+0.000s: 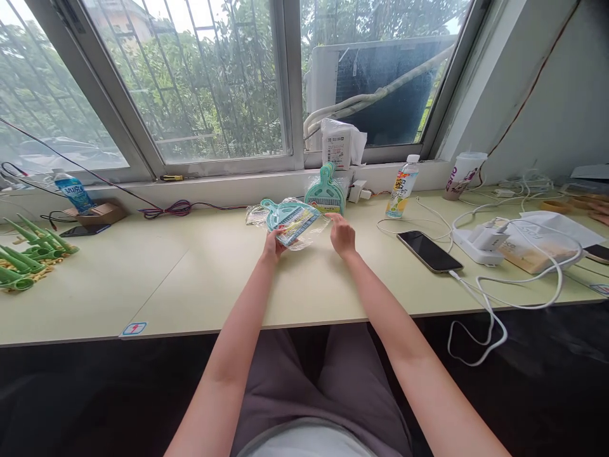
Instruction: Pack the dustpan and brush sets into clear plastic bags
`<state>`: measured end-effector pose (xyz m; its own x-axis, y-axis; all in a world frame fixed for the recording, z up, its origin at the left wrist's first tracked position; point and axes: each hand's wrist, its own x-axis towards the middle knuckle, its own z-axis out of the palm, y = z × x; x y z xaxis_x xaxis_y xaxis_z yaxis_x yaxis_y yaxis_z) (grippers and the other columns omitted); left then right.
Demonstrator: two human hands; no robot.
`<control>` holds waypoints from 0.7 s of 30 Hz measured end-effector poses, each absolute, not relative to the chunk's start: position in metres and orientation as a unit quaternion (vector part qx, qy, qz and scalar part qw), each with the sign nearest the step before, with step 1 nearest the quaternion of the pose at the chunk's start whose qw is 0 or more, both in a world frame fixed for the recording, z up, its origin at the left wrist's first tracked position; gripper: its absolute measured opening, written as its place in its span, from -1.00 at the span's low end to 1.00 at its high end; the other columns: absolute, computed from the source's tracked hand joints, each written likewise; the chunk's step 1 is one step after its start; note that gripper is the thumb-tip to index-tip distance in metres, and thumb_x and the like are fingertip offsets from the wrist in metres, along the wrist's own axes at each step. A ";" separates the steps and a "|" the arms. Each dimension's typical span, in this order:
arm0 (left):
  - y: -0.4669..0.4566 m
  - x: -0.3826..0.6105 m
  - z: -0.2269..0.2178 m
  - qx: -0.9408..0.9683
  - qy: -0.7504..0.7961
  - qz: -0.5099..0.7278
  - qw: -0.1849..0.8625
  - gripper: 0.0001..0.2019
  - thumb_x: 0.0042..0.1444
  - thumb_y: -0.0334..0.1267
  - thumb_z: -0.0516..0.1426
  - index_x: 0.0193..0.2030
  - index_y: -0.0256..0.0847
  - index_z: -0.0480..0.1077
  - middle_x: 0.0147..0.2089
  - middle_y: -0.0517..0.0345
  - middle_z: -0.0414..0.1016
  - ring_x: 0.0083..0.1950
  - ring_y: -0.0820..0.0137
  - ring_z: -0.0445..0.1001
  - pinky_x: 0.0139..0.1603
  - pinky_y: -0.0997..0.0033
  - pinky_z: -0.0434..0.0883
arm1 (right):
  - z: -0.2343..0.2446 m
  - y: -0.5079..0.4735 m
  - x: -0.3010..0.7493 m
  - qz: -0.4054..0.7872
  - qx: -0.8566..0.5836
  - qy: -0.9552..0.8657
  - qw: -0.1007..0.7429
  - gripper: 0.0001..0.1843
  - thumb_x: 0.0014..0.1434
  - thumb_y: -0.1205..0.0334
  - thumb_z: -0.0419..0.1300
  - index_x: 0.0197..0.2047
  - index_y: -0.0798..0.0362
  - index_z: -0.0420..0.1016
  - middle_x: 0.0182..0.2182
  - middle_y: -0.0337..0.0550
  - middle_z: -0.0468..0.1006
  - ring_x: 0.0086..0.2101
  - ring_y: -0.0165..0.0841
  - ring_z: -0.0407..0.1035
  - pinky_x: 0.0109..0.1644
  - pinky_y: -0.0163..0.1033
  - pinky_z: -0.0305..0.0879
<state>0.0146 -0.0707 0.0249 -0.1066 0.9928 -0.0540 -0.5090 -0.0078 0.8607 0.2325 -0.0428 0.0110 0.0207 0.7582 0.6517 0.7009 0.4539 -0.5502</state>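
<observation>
My left hand (273, 245) is closed around the lower edge of a teal dustpan (291, 221) in a clear plastic bag, with a printed card on its front. The dustpan is held tilted just above the table, its handle pointing to the upper left. My right hand (342, 235) is closed, with thumb and forefinger pinching the right edge of the clear plastic bag (314, 236). Behind it, more teal dustpans (326, 190) in clear wrapping stand upright against the wall below the window.
A drink bottle (402, 187), a phone (429, 251) on a cable and a white power strip (478, 246) lie to the right. Green plastic parts (28, 257) sit at far left. Another person's hand (600, 209) shows at the right edge.
</observation>
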 end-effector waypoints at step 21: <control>-0.078 0.018 0.028 0.419 0.417 0.479 0.648 -0.56 0.00 -0.35 0.08 0.08 -0.27 0.25 -0.12 -0.06 0.53 -0.33 0.32 0.58 -0.57 0.52 0.45 | -0.003 -0.008 0.249 0.246 -0.432 -0.612 0.615 -0.60 -0.08 -0.16 0.34 -0.39 0.01 0.59 -0.11 -0.04 0.54 -0.04 -0.15 0.38 -0.10 -0.10 0.32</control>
